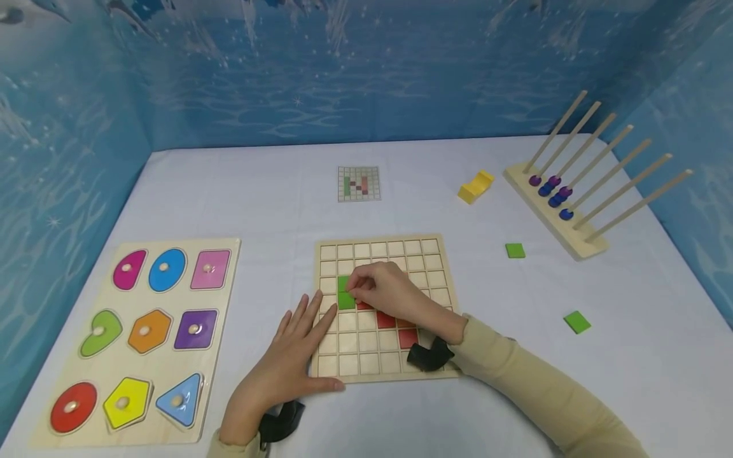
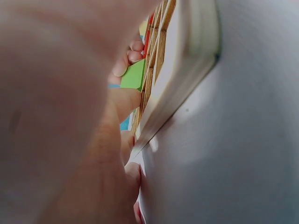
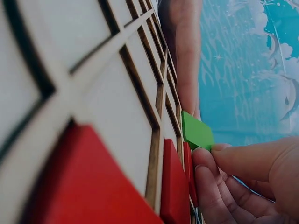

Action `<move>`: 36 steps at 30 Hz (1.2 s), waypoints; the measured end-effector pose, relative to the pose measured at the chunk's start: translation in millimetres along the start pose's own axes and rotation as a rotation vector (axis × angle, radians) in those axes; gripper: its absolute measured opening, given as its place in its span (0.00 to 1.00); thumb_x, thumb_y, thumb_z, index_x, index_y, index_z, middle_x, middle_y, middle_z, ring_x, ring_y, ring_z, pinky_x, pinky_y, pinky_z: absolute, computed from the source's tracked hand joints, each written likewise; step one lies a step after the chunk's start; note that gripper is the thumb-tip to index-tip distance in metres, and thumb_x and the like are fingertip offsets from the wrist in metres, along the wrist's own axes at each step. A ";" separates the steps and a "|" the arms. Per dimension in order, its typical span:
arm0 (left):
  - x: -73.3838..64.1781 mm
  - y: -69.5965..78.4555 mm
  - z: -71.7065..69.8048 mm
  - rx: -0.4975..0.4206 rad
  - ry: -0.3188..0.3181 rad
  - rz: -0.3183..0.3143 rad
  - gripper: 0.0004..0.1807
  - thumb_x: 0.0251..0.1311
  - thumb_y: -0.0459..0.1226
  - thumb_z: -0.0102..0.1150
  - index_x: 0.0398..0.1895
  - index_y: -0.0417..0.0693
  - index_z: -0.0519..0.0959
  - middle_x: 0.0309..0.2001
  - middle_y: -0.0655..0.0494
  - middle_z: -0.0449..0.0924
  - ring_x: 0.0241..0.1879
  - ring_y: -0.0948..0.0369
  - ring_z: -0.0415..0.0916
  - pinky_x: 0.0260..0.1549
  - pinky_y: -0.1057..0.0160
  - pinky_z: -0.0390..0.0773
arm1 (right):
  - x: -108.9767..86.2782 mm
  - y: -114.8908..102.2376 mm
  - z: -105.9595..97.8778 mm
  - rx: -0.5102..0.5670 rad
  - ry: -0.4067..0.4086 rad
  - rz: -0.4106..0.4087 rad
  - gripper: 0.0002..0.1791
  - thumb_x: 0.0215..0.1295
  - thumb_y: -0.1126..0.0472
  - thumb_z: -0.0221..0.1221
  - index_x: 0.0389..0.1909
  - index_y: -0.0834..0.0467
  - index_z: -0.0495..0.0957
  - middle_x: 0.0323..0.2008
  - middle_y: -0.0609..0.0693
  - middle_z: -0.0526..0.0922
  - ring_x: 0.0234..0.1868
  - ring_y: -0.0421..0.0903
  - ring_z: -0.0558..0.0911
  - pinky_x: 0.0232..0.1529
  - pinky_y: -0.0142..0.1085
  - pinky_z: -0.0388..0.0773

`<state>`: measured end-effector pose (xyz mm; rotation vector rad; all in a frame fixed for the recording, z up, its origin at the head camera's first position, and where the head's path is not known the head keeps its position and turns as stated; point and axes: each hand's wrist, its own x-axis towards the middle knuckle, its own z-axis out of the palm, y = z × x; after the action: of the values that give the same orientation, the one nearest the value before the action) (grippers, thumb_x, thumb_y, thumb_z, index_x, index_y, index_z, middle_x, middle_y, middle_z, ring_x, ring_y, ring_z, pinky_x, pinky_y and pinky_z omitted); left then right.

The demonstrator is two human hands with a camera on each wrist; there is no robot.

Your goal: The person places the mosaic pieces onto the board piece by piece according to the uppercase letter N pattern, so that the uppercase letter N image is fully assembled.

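A wooden grid board (image 1: 357,364) lies in front of the person. My right hand (image 1: 389,291) reaches over it, thumb and fingertip pinching the edge of a green square tile (image 3: 197,131), which sits tilted up from the grid in the right wrist view. Another green tile (image 1: 343,282) is in the cell column on the board's left side. Red tiles (image 1: 408,338) run diagonally across the grid, partly hidden under the right hand and wrist. With fingers spread, my left hand (image 1: 293,356) rests along the board's left edge, a fingertip close to the green tile.
At the left lies a knobbed shape puzzle (image 1: 229,331). A small pattern card (image 1: 359,184) is behind the board. Toward the right are a yellow block (image 1: 476,187), a pegged bead stand (image 1: 550,213), and loose green tiles (image 1: 515,250) on the white table (image 1: 487,401).
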<state>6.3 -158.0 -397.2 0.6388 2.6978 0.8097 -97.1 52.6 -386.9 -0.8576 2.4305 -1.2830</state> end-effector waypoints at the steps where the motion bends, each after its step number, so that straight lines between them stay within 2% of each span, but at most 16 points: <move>1: -0.2 0.2 -0.2 0.002 -0.003 0.000 0.62 0.38 0.60 0.70 0.74 0.51 0.46 0.74 0.51 0.30 0.70 0.54 0.24 0.63 0.45 0.34 | -0.4 -0.5 0.3 -0.007 0.000 -0.003 0.03 0.60 0.67 0.61 0.30 0.57 0.82 0.24 0.41 0.81 0.25 0.35 0.79 0.30 0.30 0.76; 8: -0.1 0.7 -0.1 0.005 -0.002 0.007 0.62 0.38 0.60 0.70 0.74 0.51 0.46 0.74 0.50 0.30 0.70 0.54 0.24 0.64 0.46 0.34 | -1.5 -2.1 0.6 -0.040 0.013 -0.021 0.04 0.60 0.67 0.62 0.29 0.57 0.83 0.25 0.41 0.81 0.26 0.33 0.77 0.31 0.30 0.76; 12: 0.0 0.2 0.7 0.001 0.006 0.017 0.62 0.39 0.61 0.70 0.74 0.51 0.46 0.74 0.50 0.31 0.70 0.53 0.24 0.63 0.45 0.35 | -3.0 -3.0 -7.2 -0.062 0.026 -0.024 0.03 0.60 0.65 0.62 0.31 0.56 0.84 0.29 0.40 0.81 0.29 0.35 0.77 0.33 0.31 0.76; 17: -0.1 -0.4 1.5 0.008 0.005 0.005 0.63 0.38 0.60 0.70 0.74 0.51 0.45 0.74 0.51 0.30 0.70 0.54 0.24 0.63 0.46 0.34 | -15.2 -3.9 -37.2 -0.057 0.064 -0.021 0.04 0.60 0.65 0.62 0.34 0.58 0.84 0.31 0.42 0.82 0.32 0.37 0.78 0.34 0.33 0.77; 20: -0.3 -0.2 1.0 0.011 0.000 -0.008 0.63 0.37 0.60 0.70 0.74 0.52 0.45 0.74 0.52 0.30 0.70 0.54 0.23 0.64 0.47 0.33 | -30.5 0.2 -62.2 -0.068 0.125 -0.001 0.04 0.60 0.66 0.62 0.35 0.59 0.84 0.33 0.45 0.82 0.32 0.39 0.79 0.35 0.33 0.77; 24: -0.7 0.3 0.4 0.007 0.006 -0.006 0.63 0.37 0.60 0.71 0.74 0.51 0.46 0.74 0.51 0.30 0.70 0.53 0.24 0.64 0.47 0.34 | -59.2 13.0 -97.3 -0.104 0.221 0.081 0.06 0.61 0.66 0.61 0.38 0.61 0.83 0.35 0.48 0.83 0.33 0.42 0.79 0.35 0.31 0.77; 28: -1.4 0.1 0.7 0.003 0.020 0.009 0.63 0.37 0.59 0.71 0.74 0.49 0.47 0.74 0.50 0.31 0.70 0.52 0.25 0.63 0.46 0.34 | -91.6 35.7 -127.3 -0.113 0.315 0.177 0.11 0.65 0.60 0.58 0.41 0.63 0.82 0.35 0.54 0.83 0.33 0.45 0.79 0.32 0.27 0.76; 34: -1.1 -1.3 2.7 -0.012 0.021 0.023 0.62 0.38 0.60 0.70 0.74 0.50 0.47 0.74 0.50 0.31 0.70 0.52 0.25 0.63 0.45 0.33 | -127.7 72.2 -154.9 -0.166 0.457 0.361 0.17 0.67 0.52 0.55 0.46 0.61 0.80 0.41 0.52 0.82 0.37 0.42 0.77 0.28 0.27 0.74; 36: -1.1 -1.7 3.0 -0.012 0.019 0.023 0.62 0.38 0.60 0.70 0.74 0.50 0.46 0.74 0.50 0.31 0.70 0.52 0.25 0.63 0.45 0.33 | -133.5 80.0 -159.5 -0.188 0.465 0.410 0.19 0.68 0.51 0.54 0.49 0.60 0.79 0.44 0.54 0.80 0.39 0.43 0.76 0.28 0.28 0.73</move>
<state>7.8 -158.4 -400.5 0.6633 2.7055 0.8415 -98.3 274.5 -366.1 -0.0713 2.9124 -1.2063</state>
